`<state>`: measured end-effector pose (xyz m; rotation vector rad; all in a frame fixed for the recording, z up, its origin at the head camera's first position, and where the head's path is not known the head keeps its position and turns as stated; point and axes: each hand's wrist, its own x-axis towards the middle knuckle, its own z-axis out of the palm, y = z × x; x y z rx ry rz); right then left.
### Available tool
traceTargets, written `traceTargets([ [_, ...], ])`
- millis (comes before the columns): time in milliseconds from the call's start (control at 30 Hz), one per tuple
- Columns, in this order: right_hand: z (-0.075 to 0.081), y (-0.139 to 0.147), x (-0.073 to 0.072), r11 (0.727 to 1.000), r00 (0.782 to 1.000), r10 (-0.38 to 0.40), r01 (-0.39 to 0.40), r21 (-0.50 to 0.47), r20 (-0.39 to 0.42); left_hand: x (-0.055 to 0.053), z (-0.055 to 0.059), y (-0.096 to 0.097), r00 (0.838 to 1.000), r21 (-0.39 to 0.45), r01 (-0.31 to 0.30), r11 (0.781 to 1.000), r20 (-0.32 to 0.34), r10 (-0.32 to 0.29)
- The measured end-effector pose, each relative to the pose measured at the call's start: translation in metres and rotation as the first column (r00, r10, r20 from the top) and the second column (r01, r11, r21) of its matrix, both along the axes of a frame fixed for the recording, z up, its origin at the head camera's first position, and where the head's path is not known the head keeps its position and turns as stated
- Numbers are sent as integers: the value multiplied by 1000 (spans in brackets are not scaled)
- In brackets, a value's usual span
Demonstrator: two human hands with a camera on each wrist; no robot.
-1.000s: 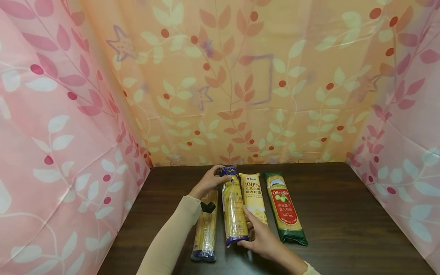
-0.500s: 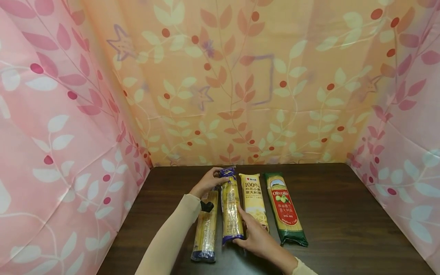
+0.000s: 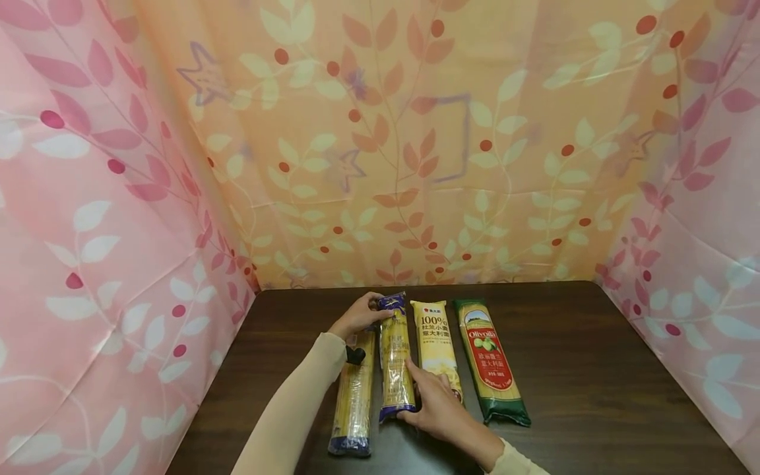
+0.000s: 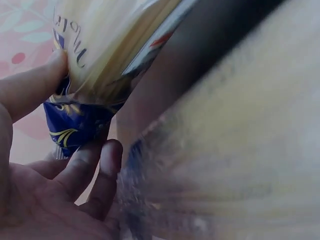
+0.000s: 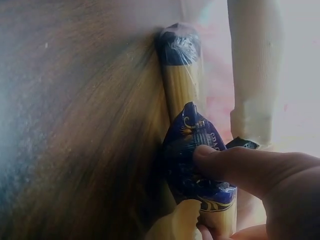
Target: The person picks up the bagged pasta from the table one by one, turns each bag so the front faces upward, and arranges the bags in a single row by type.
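Both hands hold a spaghetti packet (image 3: 394,363) with blue ends and a clear yellowish middle. My left hand (image 3: 359,315) pinches its far end, thumb on top and fingers beneath, as the left wrist view shows at the blue tip (image 4: 80,127). At the near end, my right hand (image 3: 438,406) grips the right side, its thumb (image 5: 220,162) pressed on the blue wrapper. Left of this packet lies a similar blue-ended spaghetti packet (image 3: 351,412), partly covered by the left wrist. On the right is a pale yellow pasta packet (image 3: 436,340), whose lower edge the right hand overlaps.
A green-ended spaghetti packet (image 3: 490,359) with a red label lies at the right of the row, slightly slanted. All are on a dark wooden table (image 3: 582,369). Patterned curtains (image 3: 415,165) stand behind and at both sides.
The held spaghetti packet has shifted left, towards the similar blue-ended one, and away from the pale yellow packet. The right hand has moved left with it; the left hand has barely moved.
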<state>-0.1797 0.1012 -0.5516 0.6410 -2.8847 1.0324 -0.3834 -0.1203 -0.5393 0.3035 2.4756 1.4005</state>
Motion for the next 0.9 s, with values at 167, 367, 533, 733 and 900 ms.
traceTargets([
  [167,-2,-2,-3,1000,1000,-5,4,12,12,-4,-2,-2,1000,-64,12,998,-15,-13],
  [367,-6,-2,-6,1000,999,6,-6,-5,35,-6,-5,-1,999,-93,45,995,10,-45],
  [533,-6,-1,-7,1000,999,14,-14,-1,31,-6,-6,0,999,-57,48,997,22,-47],
  [733,-7,-1,-7,1000,999,11,-12,11,35,-8,-7,1,999,-80,50,996,12,-49],
  [900,-8,-2,-6,999,999,0,-2,45,49,-7,-11,2,999,-72,49,996,5,-48],
])
